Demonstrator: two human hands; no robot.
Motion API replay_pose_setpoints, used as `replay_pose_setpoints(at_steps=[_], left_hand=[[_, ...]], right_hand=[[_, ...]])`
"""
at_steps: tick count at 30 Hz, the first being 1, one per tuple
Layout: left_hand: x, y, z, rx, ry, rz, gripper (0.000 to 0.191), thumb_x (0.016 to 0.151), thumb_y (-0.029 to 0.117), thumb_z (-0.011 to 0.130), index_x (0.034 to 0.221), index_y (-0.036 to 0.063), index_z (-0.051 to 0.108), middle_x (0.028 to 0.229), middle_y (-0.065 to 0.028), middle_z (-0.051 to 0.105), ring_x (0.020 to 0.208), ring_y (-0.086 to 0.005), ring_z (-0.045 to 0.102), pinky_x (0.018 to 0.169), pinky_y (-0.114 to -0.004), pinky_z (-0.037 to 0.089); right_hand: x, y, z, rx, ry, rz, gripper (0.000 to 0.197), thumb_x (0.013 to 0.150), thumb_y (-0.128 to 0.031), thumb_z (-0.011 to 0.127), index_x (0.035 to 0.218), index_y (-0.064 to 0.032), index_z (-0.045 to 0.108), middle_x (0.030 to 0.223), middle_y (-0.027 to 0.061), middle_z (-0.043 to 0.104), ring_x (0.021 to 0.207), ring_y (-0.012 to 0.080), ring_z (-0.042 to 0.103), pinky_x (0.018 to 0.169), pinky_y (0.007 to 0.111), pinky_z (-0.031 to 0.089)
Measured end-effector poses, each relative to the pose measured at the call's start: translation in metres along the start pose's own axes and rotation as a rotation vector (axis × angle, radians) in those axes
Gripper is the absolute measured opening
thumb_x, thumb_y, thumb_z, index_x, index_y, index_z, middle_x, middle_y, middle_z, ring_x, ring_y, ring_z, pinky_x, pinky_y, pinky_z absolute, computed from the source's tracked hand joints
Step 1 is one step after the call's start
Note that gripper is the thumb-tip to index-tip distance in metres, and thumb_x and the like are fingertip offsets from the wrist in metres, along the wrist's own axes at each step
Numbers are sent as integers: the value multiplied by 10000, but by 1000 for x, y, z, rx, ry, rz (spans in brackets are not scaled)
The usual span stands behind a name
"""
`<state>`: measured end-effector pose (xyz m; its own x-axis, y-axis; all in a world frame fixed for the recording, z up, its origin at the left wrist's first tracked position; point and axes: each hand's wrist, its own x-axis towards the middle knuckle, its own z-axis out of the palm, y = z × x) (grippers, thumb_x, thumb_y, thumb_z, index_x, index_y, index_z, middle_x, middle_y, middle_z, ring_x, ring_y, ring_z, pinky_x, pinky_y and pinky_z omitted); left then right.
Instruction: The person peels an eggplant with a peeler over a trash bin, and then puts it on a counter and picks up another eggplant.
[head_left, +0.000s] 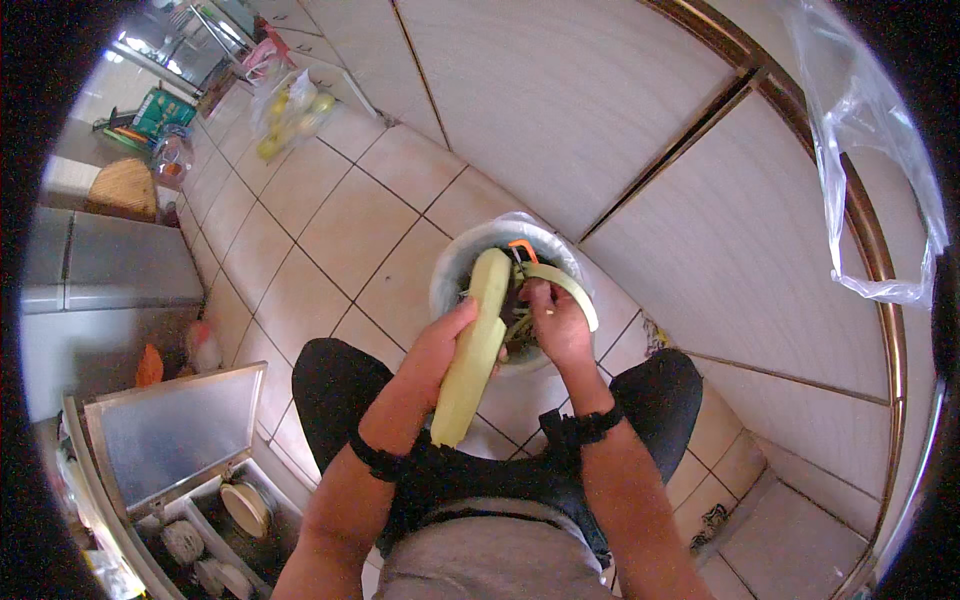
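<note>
A long, pale green peeled gourd lies slantwise in my left hand, its far end over a white bin with a plastic liner. My thumb rests along its left side. Beside it, my right hand is closed above the bin, its fingers partly hidden. An orange and metal tool, which looks like a peeler, projects past the fingers of that hand. A curved pale green strip arches across the back of the same fingers. Inside the bin, dark contents and thin peel strips show between my hands.
White cabinet doors stand close on the right, with a hanging clear plastic bag. A bag of yellow-green produce rests on the tiled floor ahead. At lower left, an open drawer holds bowls.
</note>
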<state>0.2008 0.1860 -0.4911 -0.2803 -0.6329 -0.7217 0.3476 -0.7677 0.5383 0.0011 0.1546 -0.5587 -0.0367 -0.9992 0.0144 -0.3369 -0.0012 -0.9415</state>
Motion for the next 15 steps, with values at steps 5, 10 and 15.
replay_pose_setpoints(at_steps=[5,10,15], left_hand=[[4,13,-2,-156,94,130,515,1037,519,536,1245,54,612,993,-128,701,792,-262,723,634,-416,627],[-5,25,15,-48,208,121,489,1050,481,540,1204,32,659,879,-85,699,676,-200,667,620,-348,571],[-6,20,10,67,142,60,488,1049,488,530,1198,46,671,905,-93,710,709,-202,688,618,-344,584]], right_hand=[[-25,-24,8,112,-130,-28,265,965,-130,633,1197,-29,712,1096,193,755,1000,379,735,882,421,586],[-26,-44,2,0,-226,-116,246,948,-108,633,1162,-21,716,1094,206,749,997,390,729,890,441,588],[-18,-38,3,-104,-48,-241,193,949,-99,656,1107,-7,718,1068,215,747,969,393,735,856,446,596]])
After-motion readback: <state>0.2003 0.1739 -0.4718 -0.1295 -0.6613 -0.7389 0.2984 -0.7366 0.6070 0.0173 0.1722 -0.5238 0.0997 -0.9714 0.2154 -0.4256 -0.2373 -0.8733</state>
